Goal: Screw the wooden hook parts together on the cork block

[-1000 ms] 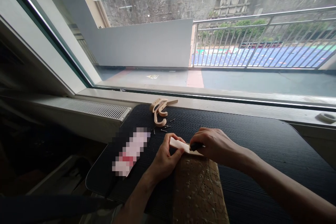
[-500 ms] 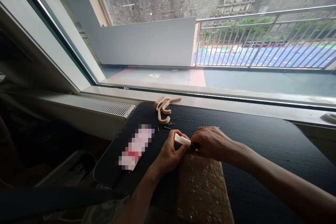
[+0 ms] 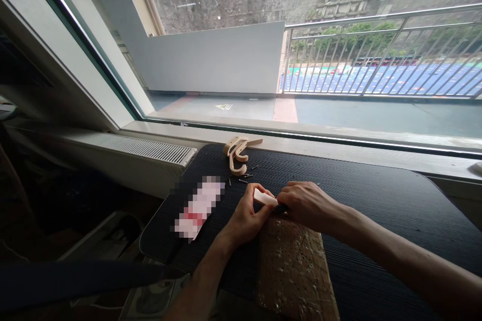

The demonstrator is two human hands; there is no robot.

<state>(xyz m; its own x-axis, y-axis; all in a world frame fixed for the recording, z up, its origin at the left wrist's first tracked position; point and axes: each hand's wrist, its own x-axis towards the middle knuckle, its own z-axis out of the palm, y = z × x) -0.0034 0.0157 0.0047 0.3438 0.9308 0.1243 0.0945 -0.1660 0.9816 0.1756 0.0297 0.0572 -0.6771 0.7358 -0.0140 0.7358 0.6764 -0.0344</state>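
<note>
Between the thumb and fingers of my left hand [image 3: 244, 216] is a pale, flat-sided piece [image 3: 264, 197], its far face catching the window light. My right hand [image 3: 307, 200] is closed around a dark tool [image 3: 280, 208] that meets the near right end of the pale piece. Most of that tool lies hidden under my fingers, so its kind does not show. Both hands are just above the far end of a scuffed brown board [image 3: 295, 266] dotted with small holes.
Curved wooden hooks [image 3: 238, 156] lie at the back of the black table [image 3: 361, 180], with several small screws [image 3: 246, 175] near them. A pixelated pink-and-red packet [image 3: 199, 208] lies left of my hands. Behind are a windowsill [image 3: 301, 144] and a white radiator [image 3: 158, 149].
The whole view has shifted slightly, so everything appears a little further right. Both hands keep the same grips on the pale piece and the dark tool.
</note>
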